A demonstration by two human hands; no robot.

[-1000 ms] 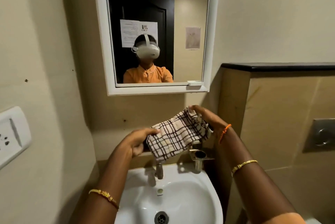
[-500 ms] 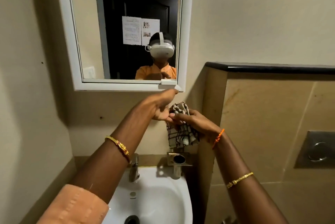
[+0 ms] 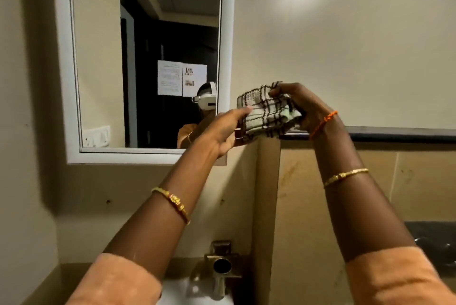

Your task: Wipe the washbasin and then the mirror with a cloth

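- The cloth point(image 3: 267, 114) is being held up at mirror height, just right of the mirror point(image 3: 145, 62) and not touching the glass, so the mirror wipe is judged as not yet begun.
- Whether the basin point(image 3: 197, 292) is already wiped cannot be told; only a sliver of it is being shown at the bottom edge, below the tap point(image 3: 222, 265).
- The cloth is being gripped by both hands: the right hand point(image 3: 301, 107) is pinching its top edge with curled fingers, and the left hand point(image 3: 222, 129) is holding its left side, thumb laid over the fabric.
- The cloth is being seen as a pale, dark-checked fabric, bunched into a thick folded wad, with no loose end hanging.
- The mirror, white-framed, is being judged as the work left.
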